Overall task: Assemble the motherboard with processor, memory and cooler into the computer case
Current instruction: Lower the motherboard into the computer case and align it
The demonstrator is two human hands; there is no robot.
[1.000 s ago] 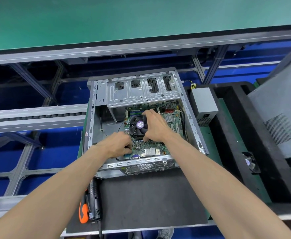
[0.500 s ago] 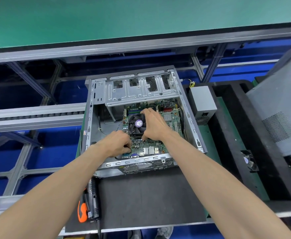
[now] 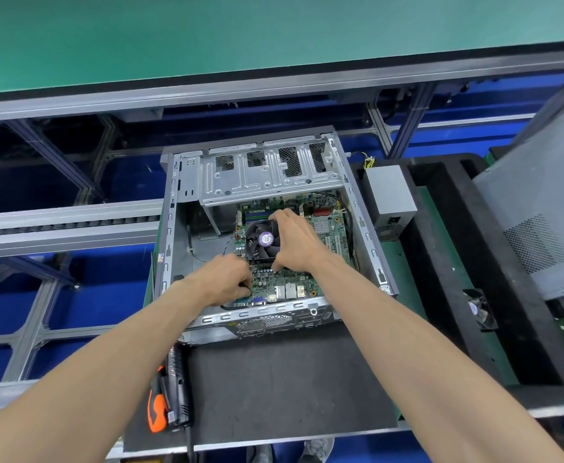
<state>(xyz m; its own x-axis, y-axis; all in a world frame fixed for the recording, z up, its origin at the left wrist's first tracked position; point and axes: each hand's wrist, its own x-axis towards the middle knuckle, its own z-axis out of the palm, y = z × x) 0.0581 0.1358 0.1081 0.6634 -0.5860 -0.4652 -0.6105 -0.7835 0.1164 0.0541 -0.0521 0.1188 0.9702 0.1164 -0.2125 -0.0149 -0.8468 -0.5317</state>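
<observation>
Fingers [image 3: 282,217] of the right hand [image 3: 295,242] are spread and curled over the cooler [image 3: 260,240], tips on its far edge, thumb down at its near edge — that hand grips the cooler from the right side. Left hand [image 3: 225,279] sits just beside the cooler's near-left corner, fingers curled tight against the board [image 3: 290,282]; whether they pinch anything there, cannot tell. The board lies flat inside the case [image 3: 170,228], cooler mounted on it, purple sticker on the fan hub facing up. Ports line up along the near wall of the case. Green memory sticks show at the far edge of the board, just under the drive cage [image 3: 267,178]. The case lies open side up on a dark mat [image 3: 290,379]. To the right, just beside the case, a grey power supply [image 3: 389,198] in a black foam tray [image 3: 447,262], and a small fan [image 3: 479,309] lying nearer in that tray. On the mat's left edge, an orange-handled screwdriver [image 3: 156,409] next to a black electric driver [image 3: 178,389]. A grey side panel [image 3: 541,235] leans at far right.
</observation>
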